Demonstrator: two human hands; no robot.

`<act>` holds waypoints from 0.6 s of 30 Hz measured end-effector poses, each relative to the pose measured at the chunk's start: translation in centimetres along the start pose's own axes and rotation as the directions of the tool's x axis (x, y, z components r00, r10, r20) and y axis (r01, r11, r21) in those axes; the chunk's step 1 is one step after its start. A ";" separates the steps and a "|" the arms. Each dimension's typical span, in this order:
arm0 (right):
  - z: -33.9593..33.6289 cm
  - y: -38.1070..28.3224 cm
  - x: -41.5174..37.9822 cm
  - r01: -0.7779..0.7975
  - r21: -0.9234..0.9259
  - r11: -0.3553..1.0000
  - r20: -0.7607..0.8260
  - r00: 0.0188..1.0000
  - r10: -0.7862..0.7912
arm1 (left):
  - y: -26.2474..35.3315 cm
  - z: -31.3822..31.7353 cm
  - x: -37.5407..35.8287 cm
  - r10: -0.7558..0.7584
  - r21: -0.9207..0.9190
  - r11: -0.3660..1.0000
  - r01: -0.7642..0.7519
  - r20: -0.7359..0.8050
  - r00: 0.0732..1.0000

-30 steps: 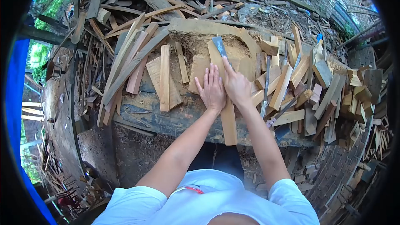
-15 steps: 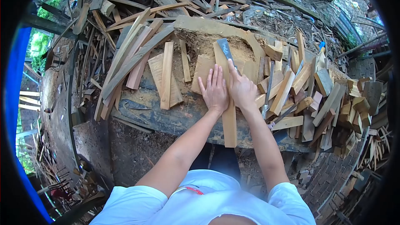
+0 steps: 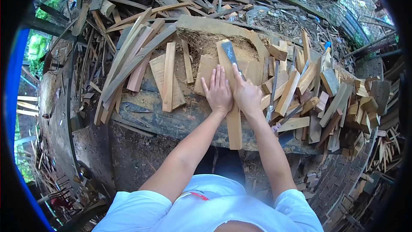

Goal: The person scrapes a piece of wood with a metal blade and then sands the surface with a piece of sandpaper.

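Right hand around dark flared chisel, long pale wooden strip

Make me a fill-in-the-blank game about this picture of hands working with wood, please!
1. The right hand holds a flat blade whose wide end points ____ (toward / away from) the person.
2. The left hand is turned with its palm facing ____ (up / down).
3. The person's shirt is mostly coloured ____.
4. The big sheet along the left edge of the picture is coloured ____.

Missing words: away from; down; white; blue.
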State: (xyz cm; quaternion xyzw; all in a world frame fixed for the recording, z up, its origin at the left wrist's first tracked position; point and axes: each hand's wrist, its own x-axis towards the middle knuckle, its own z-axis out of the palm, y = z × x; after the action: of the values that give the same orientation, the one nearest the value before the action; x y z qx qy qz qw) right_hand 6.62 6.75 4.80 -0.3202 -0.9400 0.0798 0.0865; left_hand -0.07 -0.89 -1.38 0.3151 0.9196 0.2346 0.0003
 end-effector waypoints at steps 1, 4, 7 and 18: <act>-0.2 0.2 -0.7 0.015 0.001 1.000 -0.016 1.000 -0.015 | 0.1 0.0 0.0 0.000 -0.013 1.000 0.000 -0.015 1.000; -2.5 1.0 -6.0 -0.030 0.074 0.997 0.118 0.993 0.021 | 0.3 -0.1 0.0 -0.002 -0.047 0.999 0.001 -0.030 1.000; -3.6 1.3 -7.0 -0.026 0.054 0.998 0.186 0.982 0.016 | 0.0 -0.2 0.1 -0.007 -0.046 0.999 0.005 -0.035 0.999; -2.6 0.2 -4.5 -0.008 0.058 0.998 0.116 0.993 0.001 | 0.1 -0.1 0.0 -0.001 -0.064 0.998 -0.002 -0.044 0.999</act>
State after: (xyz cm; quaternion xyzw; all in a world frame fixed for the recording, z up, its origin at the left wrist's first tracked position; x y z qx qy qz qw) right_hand 10.80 4.34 6.79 -0.3144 -0.9400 0.1259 0.0407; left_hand -0.05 -0.85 -1.25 0.3100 0.9113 0.2710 -0.0100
